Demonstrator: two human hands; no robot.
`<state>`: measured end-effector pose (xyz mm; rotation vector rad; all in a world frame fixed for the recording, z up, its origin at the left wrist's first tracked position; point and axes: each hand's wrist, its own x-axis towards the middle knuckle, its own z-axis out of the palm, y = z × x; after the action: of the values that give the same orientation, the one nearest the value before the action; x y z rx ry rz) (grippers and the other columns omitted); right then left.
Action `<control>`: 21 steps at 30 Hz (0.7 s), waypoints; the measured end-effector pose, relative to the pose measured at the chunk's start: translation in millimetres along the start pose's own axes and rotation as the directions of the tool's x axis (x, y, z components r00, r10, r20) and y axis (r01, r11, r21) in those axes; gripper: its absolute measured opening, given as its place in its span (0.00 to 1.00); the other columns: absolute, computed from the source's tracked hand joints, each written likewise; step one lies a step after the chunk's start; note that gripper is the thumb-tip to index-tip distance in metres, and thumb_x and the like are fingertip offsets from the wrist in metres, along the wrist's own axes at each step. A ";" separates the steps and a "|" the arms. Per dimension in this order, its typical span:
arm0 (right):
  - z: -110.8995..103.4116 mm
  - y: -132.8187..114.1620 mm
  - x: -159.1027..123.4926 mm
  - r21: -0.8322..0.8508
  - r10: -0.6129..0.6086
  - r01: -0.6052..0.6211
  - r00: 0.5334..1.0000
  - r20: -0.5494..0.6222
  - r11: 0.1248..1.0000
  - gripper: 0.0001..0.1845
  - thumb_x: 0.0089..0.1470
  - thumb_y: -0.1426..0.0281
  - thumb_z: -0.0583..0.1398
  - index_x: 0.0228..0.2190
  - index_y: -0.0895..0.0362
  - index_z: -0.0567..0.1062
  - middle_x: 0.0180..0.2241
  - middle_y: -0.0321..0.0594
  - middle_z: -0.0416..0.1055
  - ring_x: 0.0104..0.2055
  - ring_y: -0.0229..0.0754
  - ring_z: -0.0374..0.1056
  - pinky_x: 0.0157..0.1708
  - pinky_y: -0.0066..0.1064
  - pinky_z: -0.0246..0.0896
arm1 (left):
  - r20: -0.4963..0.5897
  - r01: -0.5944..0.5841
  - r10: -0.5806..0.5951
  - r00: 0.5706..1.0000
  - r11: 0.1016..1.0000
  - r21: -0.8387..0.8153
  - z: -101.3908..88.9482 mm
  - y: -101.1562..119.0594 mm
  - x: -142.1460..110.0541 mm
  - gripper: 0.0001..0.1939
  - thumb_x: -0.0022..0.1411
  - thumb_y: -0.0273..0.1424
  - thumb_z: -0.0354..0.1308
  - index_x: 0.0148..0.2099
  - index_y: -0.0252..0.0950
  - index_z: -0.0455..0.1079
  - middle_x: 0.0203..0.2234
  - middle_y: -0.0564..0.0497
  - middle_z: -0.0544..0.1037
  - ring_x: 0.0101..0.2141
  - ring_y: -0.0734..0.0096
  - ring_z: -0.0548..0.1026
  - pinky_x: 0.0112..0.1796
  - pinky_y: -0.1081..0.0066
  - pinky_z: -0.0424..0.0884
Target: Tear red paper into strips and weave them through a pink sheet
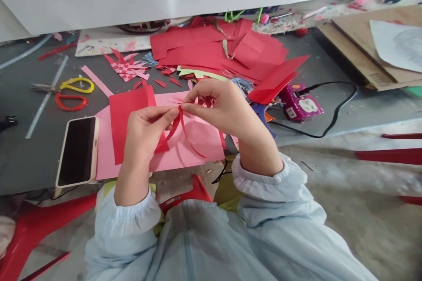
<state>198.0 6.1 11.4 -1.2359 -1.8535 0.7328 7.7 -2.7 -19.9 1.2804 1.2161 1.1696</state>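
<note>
Pale blue sleeves and a zipped front fill the near foreground as a person works paper with two bare hands. Beyond the left hand, to its left, scissors with yellow and red handles lie beside a translucent strip, with a phone, screen dark, below them. A red sheet rests just behind the left hand, whose thumb and forefinger pinch a narrow red paper strip. Thumb and fingers of the right hand grip it close by, above a pink sheet; its loose lengths curl down between the hands. Whether it is one folded strip or two cannot be told.

Light and limp, the paper looks likely to crease or tear under a hard pull; a flat pinch near the joined ends should suit it best. Beyond the hands are a woven red-and-pink piece and overlapping red sheets; right of the right hand, a purple box with a black cord sits near brown cardboard.

All lie on a dark gray table, amid paper scraps. Red plastic seating stands at lower left, a scuffed pale floor at right.
</note>
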 end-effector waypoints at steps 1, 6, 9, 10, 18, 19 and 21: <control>0.0 -0.1 -0.1 0.019 0.000 0.000 1.000 0.004 1.000 0.05 0.53 0.70 0.65 0.27 0.58 0.79 0.28 0.37 0.75 0.31 0.36 0.66 0.34 0.32 0.60 | 0.005 0.005 -0.005 1.000 1.000 -0.027 0.3 0.0 0.5 0.09 0.52 0.39 0.74 0.34 0.40 0.85 0.22 0.52 0.80 0.23 0.75 0.73 0.28 0.74 0.72; 2.1 0.2 -1.2 0.117 0.014 -0.018 0.999 0.036 0.993 0.04 0.55 0.69 0.63 0.30 0.56 0.76 0.31 0.38 0.77 0.33 0.38 0.70 0.39 0.33 0.66 | 0.023 0.020 -0.019 1.000 0.997 -0.070 1.2 2.9 1.7 0.09 0.52 0.39 0.74 0.34 0.40 0.84 0.20 0.53 0.78 0.22 0.77 0.70 0.27 0.76 0.71; 3.7 1.2 -1.1 0.113 0.043 -0.048 0.998 0.050 0.992 0.03 0.56 0.70 0.62 0.30 0.56 0.76 0.30 0.37 0.77 0.33 0.38 0.71 0.39 0.33 0.66 | 0.047 0.050 -0.050 0.998 0.999 0.007 1.1 6.1 0.3 0.12 0.54 0.42 0.73 0.34 0.39 0.84 0.21 0.52 0.78 0.24 0.75 0.73 0.27 0.75 0.71; 4.1 1.7 -0.9 0.104 0.052 -0.057 0.997 0.048 0.993 0.03 0.56 0.70 0.63 0.30 0.56 0.76 0.30 0.38 0.77 0.33 0.37 0.71 0.38 0.33 0.66 | 0.064 0.062 -0.066 0.996 0.997 0.048 1.0 7.3 -0.4 0.13 0.53 0.42 0.73 0.34 0.38 0.83 0.22 0.51 0.79 0.26 0.73 0.74 0.28 0.74 0.71; 2.5 6.8 1.5 0.169 0.065 -0.070 0.997 0.038 0.983 0.05 0.52 0.71 0.65 0.33 0.58 0.81 0.31 0.39 0.79 0.32 0.38 0.72 0.37 0.33 0.67 | 0.075 0.107 -0.121 0.990 0.979 0.175 1.1 13.2 -2.8 0.12 0.50 0.41 0.75 0.31 0.38 0.82 0.25 0.50 0.82 0.29 0.68 0.78 0.32 0.72 0.74; 2.2 7.5 1.7 0.181 0.062 -0.067 0.997 0.035 0.981 0.06 0.52 0.71 0.65 0.33 0.59 0.81 0.31 0.40 0.79 0.33 0.38 0.72 0.37 0.33 0.68 | 0.073 0.105 -0.118 0.990 0.981 0.161 1.2 13.2 -2.8 0.11 0.50 0.40 0.75 0.31 0.39 0.82 0.26 0.50 0.83 0.29 0.69 0.78 0.32 0.72 0.74; 1.9 8.5 1.9 0.189 0.062 -0.067 0.998 0.032 0.980 0.06 0.52 0.72 0.65 0.33 0.59 0.82 0.32 0.40 0.80 0.33 0.38 0.73 0.38 0.33 0.68 | 0.068 0.111 -0.122 0.990 0.983 0.148 1.3 13.2 -2.8 0.09 0.49 0.38 0.75 0.30 0.39 0.82 0.26 0.51 0.83 0.29 0.70 0.78 0.32 0.73 0.74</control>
<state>200.0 10.9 4.1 -1.1716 -1.7260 0.9425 9.7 -5.8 -6.9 1.3297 1.3194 0.9542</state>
